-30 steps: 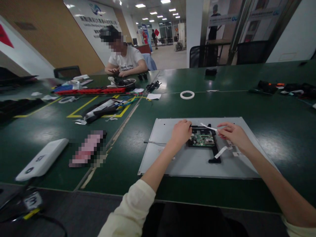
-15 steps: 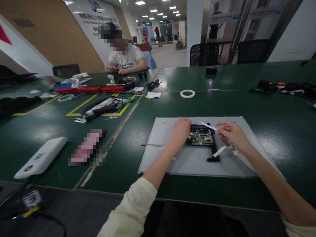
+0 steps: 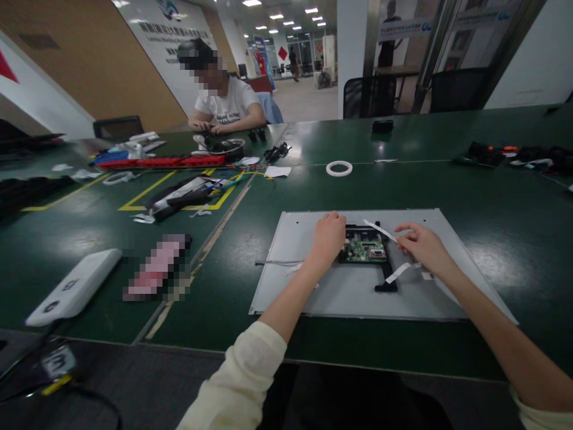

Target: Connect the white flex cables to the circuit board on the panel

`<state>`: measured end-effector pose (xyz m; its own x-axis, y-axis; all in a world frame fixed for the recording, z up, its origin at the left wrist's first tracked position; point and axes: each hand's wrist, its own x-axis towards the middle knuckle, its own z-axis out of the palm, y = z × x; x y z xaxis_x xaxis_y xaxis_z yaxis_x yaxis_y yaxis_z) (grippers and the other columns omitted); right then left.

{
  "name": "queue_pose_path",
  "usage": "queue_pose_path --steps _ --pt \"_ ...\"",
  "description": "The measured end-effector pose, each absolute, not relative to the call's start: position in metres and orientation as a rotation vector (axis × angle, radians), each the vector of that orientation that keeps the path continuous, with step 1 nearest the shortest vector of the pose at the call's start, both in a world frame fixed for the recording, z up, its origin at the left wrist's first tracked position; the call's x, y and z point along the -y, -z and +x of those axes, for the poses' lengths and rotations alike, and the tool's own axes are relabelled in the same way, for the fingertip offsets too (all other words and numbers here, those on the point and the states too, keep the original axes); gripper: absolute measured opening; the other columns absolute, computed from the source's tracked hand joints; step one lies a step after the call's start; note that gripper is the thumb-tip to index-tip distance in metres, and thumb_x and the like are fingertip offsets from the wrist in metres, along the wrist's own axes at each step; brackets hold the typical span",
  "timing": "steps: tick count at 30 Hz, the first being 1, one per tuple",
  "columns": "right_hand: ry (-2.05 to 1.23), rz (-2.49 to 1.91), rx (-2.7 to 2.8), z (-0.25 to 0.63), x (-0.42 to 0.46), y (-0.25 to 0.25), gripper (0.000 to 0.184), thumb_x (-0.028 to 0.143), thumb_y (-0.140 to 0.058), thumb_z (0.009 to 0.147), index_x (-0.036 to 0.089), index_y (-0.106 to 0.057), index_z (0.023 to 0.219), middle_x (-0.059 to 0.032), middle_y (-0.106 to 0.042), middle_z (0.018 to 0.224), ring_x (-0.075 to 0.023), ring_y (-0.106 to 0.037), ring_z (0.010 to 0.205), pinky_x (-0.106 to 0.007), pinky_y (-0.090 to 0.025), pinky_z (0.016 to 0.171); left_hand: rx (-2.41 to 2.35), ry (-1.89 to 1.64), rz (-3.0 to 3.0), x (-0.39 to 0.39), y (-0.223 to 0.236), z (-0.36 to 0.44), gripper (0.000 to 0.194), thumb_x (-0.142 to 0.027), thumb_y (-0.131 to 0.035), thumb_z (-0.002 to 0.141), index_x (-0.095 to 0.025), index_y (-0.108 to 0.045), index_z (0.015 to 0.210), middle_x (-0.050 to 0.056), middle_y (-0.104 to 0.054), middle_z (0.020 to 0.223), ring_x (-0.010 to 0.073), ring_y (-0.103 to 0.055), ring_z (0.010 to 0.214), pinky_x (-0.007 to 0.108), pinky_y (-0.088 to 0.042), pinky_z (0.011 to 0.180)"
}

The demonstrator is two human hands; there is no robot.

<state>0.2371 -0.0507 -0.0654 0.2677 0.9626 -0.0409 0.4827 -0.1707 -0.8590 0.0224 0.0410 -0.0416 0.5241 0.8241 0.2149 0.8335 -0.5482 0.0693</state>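
Observation:
A grey metal panel lies flat on the green table in front of me. A green circuit board in a black frame sits on its upper middle. My left hand rests curled on the board's left edge, fingers closed against the black frame. My right hand pinches one end of a white flat ribbon cable that runs up-left over the board. A second white ribbon lies below my right hand, beside a black strip.
A white tape roll lies beyond the panel. At left are a white device, a blurred pink item and cables. Another person sits across the table. Dark tools lie far right.
Both hands stay almost where they were; my right hand has dipped slightly with the ribbon cable. The view has shifted a little.

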Motion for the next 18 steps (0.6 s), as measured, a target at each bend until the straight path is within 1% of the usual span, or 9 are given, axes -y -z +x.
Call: queue_pose_path --steps 3,7,14,18 --pt "-0.637 -1.863 1.467 0.236 0.0504 0.0686 0.025 0.032 -0.052 0.077 0.02 -0.057 0.099 0.0013 -0.063 0.064 -0.0138 -0.056 0.056 -0.024 -0.037 0.054 1.477 0.355 -2.693 -0.0401 0.0422 0.0235 0.026 -0.018 -0.037 0.092 -0.014 -0.063 0.094 0.01 -0.058 0.095 0.0207 -0.053 0.095 0.031 -0.042 0.081" --pt "-0.508 -1.927 1.579 0.2331 0.0499 0.0691 0.021 0.028 -0.05 0.077 0.02 -0.055 0.097 0.0014 -0.063 0.066 -0.0154 -0.056 0.059 -0.025 -0.034 0.054 1.462 0.386 -2.673 -0.0392 0.0442 0.0242 0.026 -0.018 -0.036 0.092 -0.015 -0.062 0.094 0.01 -0.058 0.095 0.0213 -0.052 0.094 0.032 -0.042 0.08" --pt "-0.467 -1.965 1.63 0.2311 0.0498 0.0679 0.019 0.026 -0.05 0.079 0.021 -0.051 0.097 0.0015 -0.063 0.067 -0.0149 -0.055 0.059 -0.024 -0.03 0.053 1.463 0.399 -2.662 -0.039 0.0459 0.0247 0.026 -0.018 -0.035 0.092 -0.016 -0.061 0.094 0.01 -0.057 0.095 0.0215 -0.051 0.093 0.032 -0.042 0.078" --pt "-0.424 -2.013 1.704 0.2282 0.0519 0.0632 0.013 0.028 -0.049 0.081 0.021 -0.053 0.091 0.0015 -0.06 0.064 -0.0148 -0.054 0.059 -0.024 -0.03 0.054 1.463 0.377 -2.66 -0.039 0.0453 0.0243 0.026 -0.018 -0.036 0.092 -0.016 -0.061 0.094 0.01 -0.057 0.095 0.0211 -0.052 0.093 0.031 -0.042 0.079"
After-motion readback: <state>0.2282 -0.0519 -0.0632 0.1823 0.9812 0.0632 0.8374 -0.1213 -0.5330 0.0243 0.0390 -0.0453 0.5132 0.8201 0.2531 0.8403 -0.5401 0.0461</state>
